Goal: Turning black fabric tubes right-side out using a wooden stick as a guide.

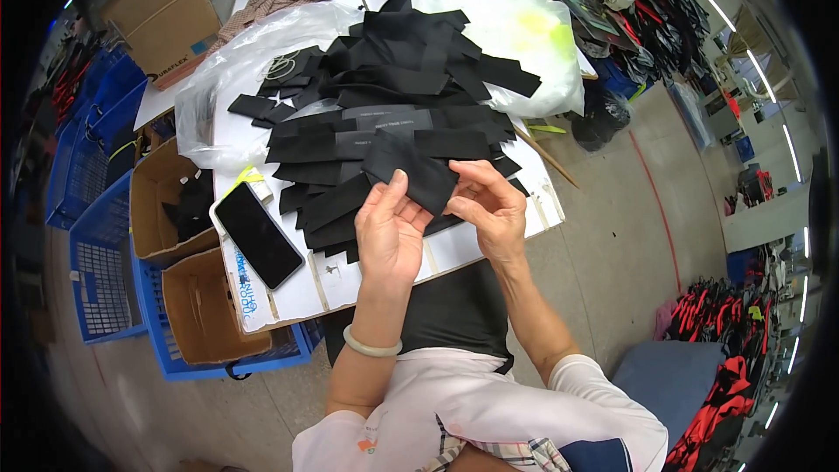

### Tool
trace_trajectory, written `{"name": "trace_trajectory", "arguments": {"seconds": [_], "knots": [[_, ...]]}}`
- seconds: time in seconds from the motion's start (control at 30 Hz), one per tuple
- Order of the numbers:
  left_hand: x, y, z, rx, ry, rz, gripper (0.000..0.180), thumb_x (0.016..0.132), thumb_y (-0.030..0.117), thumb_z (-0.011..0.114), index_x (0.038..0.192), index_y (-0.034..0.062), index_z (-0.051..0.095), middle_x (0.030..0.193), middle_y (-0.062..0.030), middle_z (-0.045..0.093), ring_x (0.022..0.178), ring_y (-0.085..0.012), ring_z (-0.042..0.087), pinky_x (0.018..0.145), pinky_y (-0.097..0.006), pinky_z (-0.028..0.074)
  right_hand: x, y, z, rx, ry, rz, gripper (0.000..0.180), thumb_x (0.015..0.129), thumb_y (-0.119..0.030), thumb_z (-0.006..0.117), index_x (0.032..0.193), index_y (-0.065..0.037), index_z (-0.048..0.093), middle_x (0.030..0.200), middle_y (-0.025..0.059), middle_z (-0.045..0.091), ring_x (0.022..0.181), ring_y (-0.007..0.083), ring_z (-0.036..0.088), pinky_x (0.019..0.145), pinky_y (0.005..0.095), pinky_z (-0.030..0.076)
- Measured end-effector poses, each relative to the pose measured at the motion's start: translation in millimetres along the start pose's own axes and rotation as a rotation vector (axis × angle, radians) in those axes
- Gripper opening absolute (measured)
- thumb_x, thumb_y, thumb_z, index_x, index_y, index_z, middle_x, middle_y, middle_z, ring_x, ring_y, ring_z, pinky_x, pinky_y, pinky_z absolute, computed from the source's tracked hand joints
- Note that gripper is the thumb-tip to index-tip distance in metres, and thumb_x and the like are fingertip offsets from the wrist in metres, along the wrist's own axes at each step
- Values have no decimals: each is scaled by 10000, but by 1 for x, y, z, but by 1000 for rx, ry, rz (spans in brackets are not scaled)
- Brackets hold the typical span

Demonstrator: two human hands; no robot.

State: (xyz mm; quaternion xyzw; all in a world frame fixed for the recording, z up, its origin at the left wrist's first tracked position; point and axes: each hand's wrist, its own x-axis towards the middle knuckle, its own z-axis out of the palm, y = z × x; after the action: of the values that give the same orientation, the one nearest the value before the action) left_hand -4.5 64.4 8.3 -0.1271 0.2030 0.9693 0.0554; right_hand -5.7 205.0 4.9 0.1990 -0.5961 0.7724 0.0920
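Observation:
Between my two hands is a black fabric piece [412, 177], raised over the near side of a heap of similar pieces. My left hand [390, 232] grips its lower left edge, palm turned up, with a pale bangle [371, 345] on the wrist. At its right edge, my right hand [489, 210] pinches the fabric between thumb and fingers. Beneath and beyond lie many black fabric strips [336, 150], overlapping in rows, some with a grey printed band. A loose pile of black pieces [398, 44] rises behind them.
A dark phone [259, 236] lies at the left of the white table [354, 284]. Clear plastic bags [205, 114] flank the heap. Cardboard boxes [205, 306] and blue crates [100, 271] stand at the left. A wooden stick [551, 160] juts over the table's right edge.

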Motion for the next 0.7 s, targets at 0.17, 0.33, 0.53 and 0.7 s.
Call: {"name": "trace_trajectory", "arguments": {"seconds": [0.17,0.33,0.53,0.7], "knots": [[5,-16,-3,-60,-2,-65,48,908,118,577,913,83,544,1002,-100,636,955,-216,626,842,-368,519,-2,-10,3,-307,104,-40,370,769,99,583,1132,26,574,995,62,542,791,100,560,730,230,478],[-6,-29,-4,9,-41,158,75,906,99,584,856,96,528,884,-64,628,844,-157,627,744,-325,523,-5,-15,10,-647,100,-221,353,649,93,590,992,13,574,921,109,576,749,162,560,677,263,471],[-14,-19,4,-41,-12,16,19,883,79,594,890,79,576,877,-51,633,785,-144,619,653,-292,507,-8,-24,0,-791,35,-278,337,681,139,564,997,37,623,937,126,606,799,159,596,700,260,498],[-7,-11,-10,-98,-151,-137,28,851,52,609,868,63,590,850,-61,642,735,-146,619,575,-265,485,-4,-33,8,-527,214,-122,270,750,164,543,984,69,636,899,103,618,770,109,593,664,203,489]]}}
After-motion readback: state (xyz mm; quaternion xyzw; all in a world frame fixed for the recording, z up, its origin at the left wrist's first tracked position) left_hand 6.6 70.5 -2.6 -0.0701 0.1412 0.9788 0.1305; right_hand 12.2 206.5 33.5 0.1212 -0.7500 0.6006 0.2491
